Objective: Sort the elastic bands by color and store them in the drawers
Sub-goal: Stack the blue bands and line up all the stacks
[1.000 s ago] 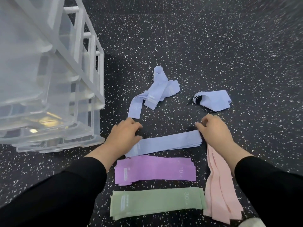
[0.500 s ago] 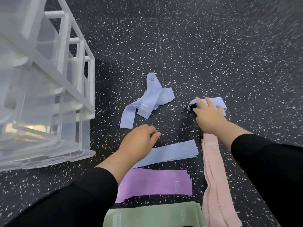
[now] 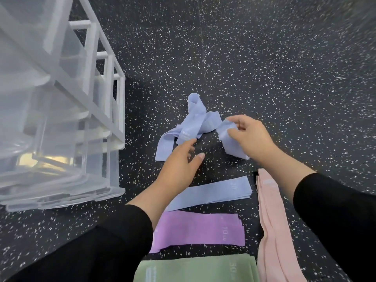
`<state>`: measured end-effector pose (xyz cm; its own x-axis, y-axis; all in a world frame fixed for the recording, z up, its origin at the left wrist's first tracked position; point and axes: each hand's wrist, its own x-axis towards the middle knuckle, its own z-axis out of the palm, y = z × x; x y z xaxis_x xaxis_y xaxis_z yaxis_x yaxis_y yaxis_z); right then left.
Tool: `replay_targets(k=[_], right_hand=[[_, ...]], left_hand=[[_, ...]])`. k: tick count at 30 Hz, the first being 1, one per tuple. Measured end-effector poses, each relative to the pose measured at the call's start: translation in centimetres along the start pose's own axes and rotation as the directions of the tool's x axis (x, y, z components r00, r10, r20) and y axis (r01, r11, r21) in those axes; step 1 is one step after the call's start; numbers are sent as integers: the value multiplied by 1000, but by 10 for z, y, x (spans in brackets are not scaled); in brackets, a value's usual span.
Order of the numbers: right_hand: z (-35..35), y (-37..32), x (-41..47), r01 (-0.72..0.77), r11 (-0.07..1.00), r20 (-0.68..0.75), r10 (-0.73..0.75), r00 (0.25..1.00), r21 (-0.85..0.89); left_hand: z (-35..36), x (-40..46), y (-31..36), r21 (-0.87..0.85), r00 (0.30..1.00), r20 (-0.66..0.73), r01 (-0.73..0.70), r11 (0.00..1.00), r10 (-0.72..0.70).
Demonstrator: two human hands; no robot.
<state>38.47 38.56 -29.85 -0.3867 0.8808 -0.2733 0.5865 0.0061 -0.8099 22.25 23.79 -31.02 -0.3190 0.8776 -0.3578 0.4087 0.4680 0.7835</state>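
- Above the floor (image 3: 264, 58), the right hand (image 3: 252, 137) now pinches a blue band (image 3: 230, 139), lifted from where it lay crumpled.
- Left hand (image 3: 179, 159), fingers spread, reaches toward it, likely to flatten it.
- Next: onto the blue stack (image 3: 211, 193); drawers (image 3: 61, 119) wait.

Black floor (image 3: 264, 58) here, speckled all over with white flecks. Pale blue bands (image 3: 195, 123) lie tangled up top, and another pale blue band (image 3: 227, 139) sits in the right hand (image 3: 252, 139). A flat pale blue stack (image 3: 211, 193) carries faint white print, then a purple stack (image 3: 199, 231), a sage green stack (image 3: 195, 270) and a soft pink stack (image 3: 272, 220). Both sleeves (image 3: 97, 255) are black. The drawer unit (image 3: 61, 98) is frosted clear with white framing.
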Motion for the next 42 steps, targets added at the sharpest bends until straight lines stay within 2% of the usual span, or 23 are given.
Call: replay_targets(k=[3, 5, 10, 14, 18, 22, 25, 27, 31, 35, 37, 41, 42], right_hand=[[6, -27, -15, 39, 977, 65, -54, 996, 210], [10, -45, -24, 51, 951, 113, -89, 990, 306], [14, -76, -40, 82, 911, 128, -145, 981, 404], [13, -95, -53, 135, 919, 91, -181, 979, 371], [9, -113, -61, 201, 906, 50, -235, 971, 373], [-5, -122, -60, 252, 914, -30, -257, 966, 318], [-18, -118, -56, 143, 940, 27, -159, 987, 311], [-24, -113, -56, 71, 967, 72, -92, 993, 246], [-26, -89, -53, -17, 957, 20, 12, 1000, 288], [-28, -57, -51, -146, 898, 19, 152, 988, 416], [-28, -36, -51, -219, 904, 22, 227, 974, 366], [-24, 11, -55, -354, 905, -14, 367, 930, 237], [-22, 22, -57, -386, 900, -17, 397, 918, 202]], left_hand=[[-7, -1, 16, -289, 994, 21, 104, 952, -103], [-13, -2, 23, -421, 992, 29, 120, 899, -119], [-34, -8, 36, -490, 993, -108, -9, 872, -50], [-44, -16, 39, -620, 999, -45, -36, 783, 10], [-39, -25, 32, -501, 995, 47, -56, 864, 92], [-38, -28, 29, -451, 997, 4, -68, 890, 78], [-49, -27, 26, -411, 999, 15, -41, 911, 52], [-55, -28, 23, -367, 998, 41, -29, 930, 47], [-65, -31, 14, -288, 987, 157, 8, 957, 39], [-71, -33, -17, -5, 937, 339, 95, 995, -88], [-72, -37, -34, 15, 917, 367, 163, 987, -157], [-74, -42, -65, 151, 921, 312, 195, 969, -234], [-73, -43, -71, 127, 913, 317, 228, 965, -257]])
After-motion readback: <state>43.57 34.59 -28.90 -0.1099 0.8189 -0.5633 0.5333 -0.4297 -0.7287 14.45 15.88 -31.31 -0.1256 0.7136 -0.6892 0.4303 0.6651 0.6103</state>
